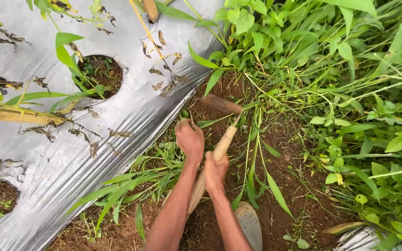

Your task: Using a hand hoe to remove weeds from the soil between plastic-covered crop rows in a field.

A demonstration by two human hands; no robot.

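Observation:
My right hand (216, 171) grips the pale wooden handle of a hoe (223, 144). Its rusty brown blade (221, 104) lies over the red-brown soil ahead of my hands. My left hand (190, 138) is closed around a tuft of green grass stems (185, 114) just left of the handle, close to the edge of the plastic sheet. Both forearms reach up from the bottom of the frame.
Silver plastic mulch (131, 111) covers the bed on the left, with round planting holes (101, 74) holding small plants. A bamboo pole (15, 114) lies across it. Dense green weeds (350, 93) fill the right side. A foot or sandal (250, 225) shows at the bottom.

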